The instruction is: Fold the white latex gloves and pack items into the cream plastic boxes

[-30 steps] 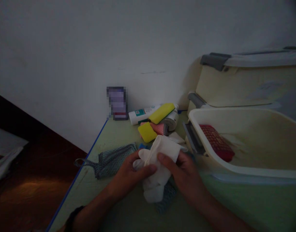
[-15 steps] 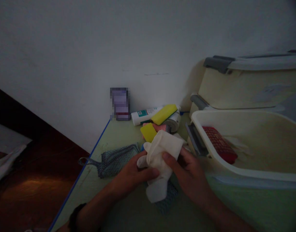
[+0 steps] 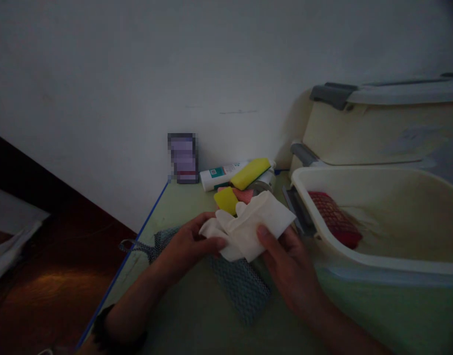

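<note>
A thin white glove (image 3: 254, 224) is stretched between my two hands above the green table. My left hand (image 3: 197, 241) pinches the finger end, thumb on top. My right hand (image 3: 285, 256) grips the cuff end, its thumb pressed on the front and the other fingers behind. Below the glove lies a blue-grey mesh scrubbing cloth (image 3: 245, 291). Another such cloth (image 3: 163, 241), with a loop, lies partly behind my left forearm. Just beyond the glove are a yellow sponge (image 3: 226, 199) and a pink cloth (image 3: 244, 195).
At the right stands an open cream bin (image 3: 396, 217) holding a red mesh sponge (image 3: 332, 217) and some pale material. Its raised lid (image 3: 378, 133) leans back. Near the wall lie a white bottle (image 3: 211, 180) and a yellow sponge (image 3: 250, 173). A pixelated phone-like object (image 3: 184, 158) stands at the corner.
My left hand has shifted left and up, to the glove's finger end. The glove now lies flatter and wider, no longer hanging down, so more of the cloth beneath shows.
</note>
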### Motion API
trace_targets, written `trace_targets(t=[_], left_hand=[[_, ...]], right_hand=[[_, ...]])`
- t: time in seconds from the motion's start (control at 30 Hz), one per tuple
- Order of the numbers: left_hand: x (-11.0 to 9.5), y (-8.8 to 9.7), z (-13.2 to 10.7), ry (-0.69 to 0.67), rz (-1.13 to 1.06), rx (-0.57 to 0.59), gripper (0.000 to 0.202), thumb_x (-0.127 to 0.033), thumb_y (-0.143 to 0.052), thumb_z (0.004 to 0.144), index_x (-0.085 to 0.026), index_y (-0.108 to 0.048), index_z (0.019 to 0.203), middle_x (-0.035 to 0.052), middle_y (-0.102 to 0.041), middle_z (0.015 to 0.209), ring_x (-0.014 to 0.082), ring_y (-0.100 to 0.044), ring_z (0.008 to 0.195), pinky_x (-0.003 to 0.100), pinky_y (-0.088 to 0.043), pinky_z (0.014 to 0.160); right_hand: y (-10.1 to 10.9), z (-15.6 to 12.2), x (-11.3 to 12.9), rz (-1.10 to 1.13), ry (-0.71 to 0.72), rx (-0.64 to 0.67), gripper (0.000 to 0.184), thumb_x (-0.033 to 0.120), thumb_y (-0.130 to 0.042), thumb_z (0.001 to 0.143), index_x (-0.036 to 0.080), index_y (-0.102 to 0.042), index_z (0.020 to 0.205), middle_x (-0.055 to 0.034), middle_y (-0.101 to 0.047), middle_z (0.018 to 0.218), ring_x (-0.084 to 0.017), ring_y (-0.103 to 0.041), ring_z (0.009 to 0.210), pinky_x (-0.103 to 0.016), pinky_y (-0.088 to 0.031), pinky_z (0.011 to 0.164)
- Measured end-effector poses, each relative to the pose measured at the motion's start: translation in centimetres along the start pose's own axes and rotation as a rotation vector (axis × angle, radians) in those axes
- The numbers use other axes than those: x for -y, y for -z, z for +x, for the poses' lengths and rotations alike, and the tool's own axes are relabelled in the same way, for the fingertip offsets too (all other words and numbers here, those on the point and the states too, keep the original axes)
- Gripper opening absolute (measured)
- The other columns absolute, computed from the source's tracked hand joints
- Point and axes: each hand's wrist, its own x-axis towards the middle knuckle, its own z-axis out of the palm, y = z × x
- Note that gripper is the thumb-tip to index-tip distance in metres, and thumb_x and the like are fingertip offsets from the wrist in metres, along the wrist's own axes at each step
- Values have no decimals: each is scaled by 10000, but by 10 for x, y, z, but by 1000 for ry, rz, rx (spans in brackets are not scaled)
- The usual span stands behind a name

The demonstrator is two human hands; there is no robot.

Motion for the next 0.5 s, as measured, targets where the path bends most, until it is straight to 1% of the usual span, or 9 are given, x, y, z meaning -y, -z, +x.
trace_targets(t=[0.07,0.13,0.2,0.27,0.37,0.5], left_hand=[[5,-1,3,-17,-63,-45,459,-239,-804,611,-146,-578,1000,10,-646,793,104,-573,621,206,-453,547],[10,-4,5,-8,-126,-37,462,-250,-810,604,-142,-583,992,21,-651,824,114,-587,659,226,-465,607],[14,-7,5,-4,-159,-2,478,-267,-809,607,-140,-584,1009,34,-662,852,128,-601,700,243,-469,662],[16,-9,5,-16,-160,26,483,-287,-798,627,-142,-580,1033,42,-673,859,134,-603,702,246,-465,661],[15,-10,4,-45,-137,14,472,-282,-782,647,-149,-572,1048,40,-681,854,130,-597,674,244,-456,639],[11,-13,2,-50,-100,-39,454,-203,-772,641,-153,-570,1044,58,-687,936,170,-626,815,256,-470,717]], right_hand=[[-1,0,-1,47,-24,31,348,263,-637,828,325,-602,1168,14,-617,1241,-177,-516,1196,-374,-362,1062],[-3,-1,-1,98,-45,48,352,248,-638,826,318,-602,1169,11,-611,1252,-179,-505,1209,-382,-356,1069],[-5,-2,-1,142,-63,50,362,239,-648,817,317,-605,1168,12,-615,1244,-178,-498,1216,-384,-343,1078],[-6,-2,-1,171,-82,46,368,238,-655,808,315,-607,1165,11,-621,1236,-180,-497,1218,-389,-334,1083],[-7,-1,-1,183,-104,51,377,237,-659,802,322,-605,1165,14,-625,1229,-181,-499,1217,-392,-330,1086],[-8,-1,-2,202,-108,60,400,228,-651,801,342,-587,1179,20,-605,1257,-186,-501,1217,-393,-363,1063]])
